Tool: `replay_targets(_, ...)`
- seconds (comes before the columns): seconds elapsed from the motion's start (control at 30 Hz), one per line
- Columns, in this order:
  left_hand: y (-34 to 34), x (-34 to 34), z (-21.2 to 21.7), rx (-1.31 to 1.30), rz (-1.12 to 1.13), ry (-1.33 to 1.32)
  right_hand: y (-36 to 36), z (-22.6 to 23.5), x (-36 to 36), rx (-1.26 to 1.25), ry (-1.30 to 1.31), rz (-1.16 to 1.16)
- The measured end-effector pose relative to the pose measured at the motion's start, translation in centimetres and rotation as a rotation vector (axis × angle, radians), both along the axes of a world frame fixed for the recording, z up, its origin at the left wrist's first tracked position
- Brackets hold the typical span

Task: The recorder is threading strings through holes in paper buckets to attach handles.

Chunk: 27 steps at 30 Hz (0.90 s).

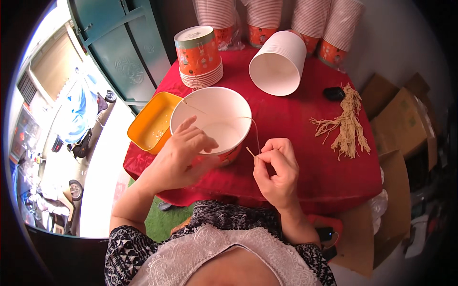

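Observation:
A white-lined paper bucket (231,127) stands mouth up near the middle of the table, its orange outside showing low at the front. A thin tan cord (257,131) crosses its mouth and hangs over the right rim. My right hand (277,171) is closed, pinching the cord near its end between thumb and forefinger. My left hand (183,152) is at the bucket's near left side, partly covering its rim. Its fingers are apart and slightly blurred, with nothing seen in them. Part of the bucket's front is hidden behind this hand.
The red-clothed table (310,176) also holds a yellow tray (143,117), upturned orange buckets (198,55), a white bucket on its side (281,62), a black object (333,94) and a tan cord bundle (350,124). Tall bucket stacks (265,16) stand behind; cardboard boxes (400,119) lie right.

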<state>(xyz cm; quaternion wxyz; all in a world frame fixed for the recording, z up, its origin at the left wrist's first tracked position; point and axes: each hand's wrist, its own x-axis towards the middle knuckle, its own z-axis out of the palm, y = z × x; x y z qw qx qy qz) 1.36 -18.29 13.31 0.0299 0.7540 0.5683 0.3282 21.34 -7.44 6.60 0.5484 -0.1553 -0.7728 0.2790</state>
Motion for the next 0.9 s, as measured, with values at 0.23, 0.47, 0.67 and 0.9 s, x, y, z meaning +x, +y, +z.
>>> replay_targets(0.23, 1.4, -0.7, 1.3, 0.008, 0.024, 0.013, 0.5, -0.5, -0.8, -0.012, 0.029, 0.001)
replay_targets(0.47, 2.3, -0.9, 0.9, 0.023, 0.019, 0.015, 0.5, -0.6, -1.1, -0.053, 0.033, 0.02)
replay_targets(0.67, 2.5, -1.0, 1.1, -0.051, 0.042, -0.015, 0.7, -0.7, -1.2, -0.037, 0.027, 0.016)
replay_targets(0.9, 2.7, -0.9, 1.0, -0.005, 0.02, 0.019, 0.8, -0.6, -1.4, -0.058, 0.028, 0.036)
